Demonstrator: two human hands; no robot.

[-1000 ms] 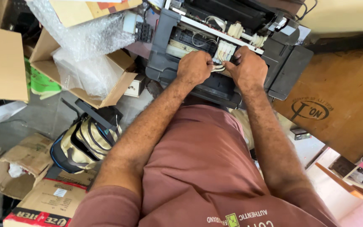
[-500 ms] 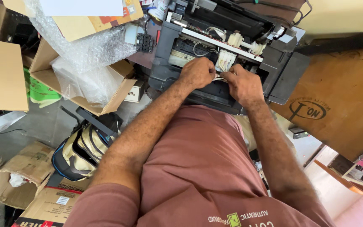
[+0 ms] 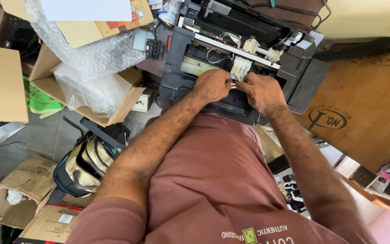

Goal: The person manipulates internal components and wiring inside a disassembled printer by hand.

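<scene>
Printer (image 3: 249, 68) sitting opened up in front of you, you're pinching thin white tubes (image 3: 239, 72) at carriage, left hand (image 3: 213, 85) and right hand (image 3: 262, 92) fingertips curled together. Yanking risks kinking tubes; bubble wrap (image 3: 91, 63) crowding left side.

Opened printer (image 3: 249, 58) sits far centre. Both hands rest on its near edge, left hand (image 3: 212, 85) just left of right hand (image 3: 262, 92), almost touching. Open cardboard box (image 3: 86, 97) with bubble wrap (image 3: 91, 58) in it lies left of printer. Bag (image 3: 84, 160) on floor near-left, cardboard sheet (image 3: 362, 108) right.
</scene>
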